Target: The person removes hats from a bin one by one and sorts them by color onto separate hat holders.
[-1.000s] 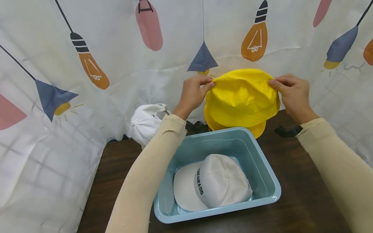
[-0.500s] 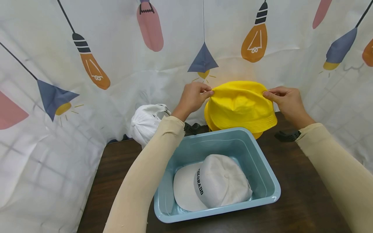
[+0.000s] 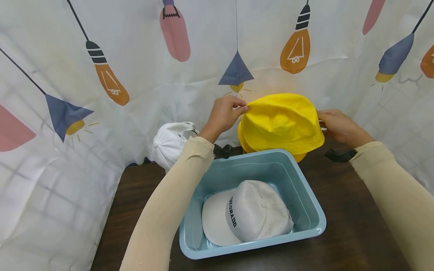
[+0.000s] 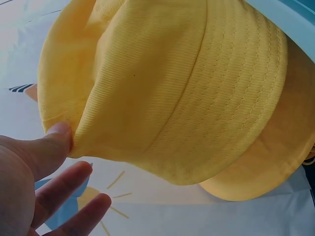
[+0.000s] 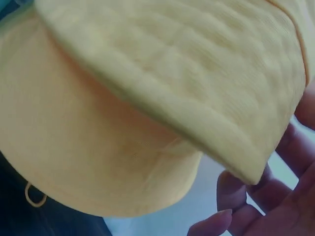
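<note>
A yellow bucket hat (image 3: 281, 120) is held crown up behind the blue bin, and another yellow brim portion (image 5: 88, 132) shows below its front brim. My left hand (image 3: 226, 112) pinches the left edge of the crown between thumb and forefinger; in the left wrist view its other fingers (image 4: 74, 216) are spread off the cloth. My right hand (image 3: 342, 126) is at the hat's right side, its thumb and fingers at the edge, partly hidden by the cloth. Inside the light-blue bin (image 3: 306, 195) lies a white cap (image 3: 261, 210) lettered COLORADO, its bill pointing left.
Another white cap (image 3: 168, 145) with an open strap loop stands left of the bin, partly behind my left forearm. The dark wooden table (image 3: 346, 226) carries everything. A printed light-bulb cloth (image 3: 190, 90) hangs close behind the hats. A thin yellow cord loop (image 5: 35, 195) hangs below the hat.
Both hands have lowered the yellow hat toward the table. My right hand has shifted from the top of the crown to lower on the hat's right side. The bin and white caps stay put.
</note>
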Available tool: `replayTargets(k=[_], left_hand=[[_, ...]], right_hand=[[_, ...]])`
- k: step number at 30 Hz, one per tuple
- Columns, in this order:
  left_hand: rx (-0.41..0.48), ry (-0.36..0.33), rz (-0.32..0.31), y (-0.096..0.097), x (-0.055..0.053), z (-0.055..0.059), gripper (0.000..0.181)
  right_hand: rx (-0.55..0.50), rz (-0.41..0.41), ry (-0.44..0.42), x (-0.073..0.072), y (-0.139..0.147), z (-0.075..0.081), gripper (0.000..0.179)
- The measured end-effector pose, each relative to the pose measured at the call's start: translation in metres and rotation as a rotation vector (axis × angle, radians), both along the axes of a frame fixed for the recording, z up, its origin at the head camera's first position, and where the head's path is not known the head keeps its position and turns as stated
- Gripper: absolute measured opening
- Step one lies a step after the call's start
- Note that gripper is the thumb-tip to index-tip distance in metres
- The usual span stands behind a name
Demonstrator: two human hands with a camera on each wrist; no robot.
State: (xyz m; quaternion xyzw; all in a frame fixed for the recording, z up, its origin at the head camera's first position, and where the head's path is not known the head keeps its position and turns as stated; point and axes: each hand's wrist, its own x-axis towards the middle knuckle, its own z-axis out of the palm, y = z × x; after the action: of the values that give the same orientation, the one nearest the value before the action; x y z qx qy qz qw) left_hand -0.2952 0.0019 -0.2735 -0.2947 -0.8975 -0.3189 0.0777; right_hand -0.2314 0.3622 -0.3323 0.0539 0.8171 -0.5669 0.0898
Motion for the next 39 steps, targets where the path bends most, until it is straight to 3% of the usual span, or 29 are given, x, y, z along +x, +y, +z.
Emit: replayTargets(k=[4, 11, 21, 28, 33, 39], left_hand=[[0.004, 0.010, -0.010, -0.001, 0.000, 0.000, 0.026], [0.002, 0.023, -0.017, -0.004, 0.002, 0.002, 0.025], [0.030, 0.028, -0.010, -0.004, 0.007, 0.005, 0.026], [0.042, 0.023, -0.012, -0.003, 0.010, 0.008, 0.026], [0.041, -0.013, -0.026, -0.004, 0.011, 0.009, 0.026], [0.026, -0.038, -0.023, -0.004, 0.012, 0.010, 0.026]], right_hand=[[-0.088, 0.032, -0.019, 0.001, 0.002, 0.004, 0.042], [-0.026, 0.087, -0.008, 0.003, 0.001, 0.010, 0.045], [-0.092, -0.030, 0.131, 0.003, -0.016, 0.033, 0.045], [-0.105, -0.035, 0.158, 0.002, -0.030, 0.045, 0.045], [-0.034, -0.020, 0.122, -0.001, -0.032, 0.049, 0.045], [0.184, 0.076, 0.094, 0.001, -0.035, 0.048, 0.060]])
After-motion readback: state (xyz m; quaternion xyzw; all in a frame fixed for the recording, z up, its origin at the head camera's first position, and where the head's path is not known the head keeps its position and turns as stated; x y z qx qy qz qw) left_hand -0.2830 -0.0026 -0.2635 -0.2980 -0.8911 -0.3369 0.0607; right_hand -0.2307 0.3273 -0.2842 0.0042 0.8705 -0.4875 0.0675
